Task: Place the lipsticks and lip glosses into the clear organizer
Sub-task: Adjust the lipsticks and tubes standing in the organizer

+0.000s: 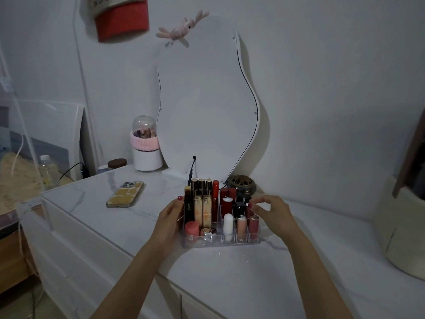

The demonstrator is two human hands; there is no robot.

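Left fingers (177, 204): straight, lying flat against the left wall of the clear organizer (230, 244).
Right fingers (254, 204): loosely curled above the organizer's right rear, thumb and forefinger close together; whether they pinch a lipstick, I cannot tell.
Lipsticks and lip glosses (208, 203): upright in the compartments between both hands.
Open room: bare surface (230, 284) toward the person; its edge runs left of the left hand (169, 223).
Around: phone (125, 195) farther left; dark round jar (243, 184) and wavy mirror (207, 100) behind.
Materials: transparent plastic, glossy tubes, marble-like white top.
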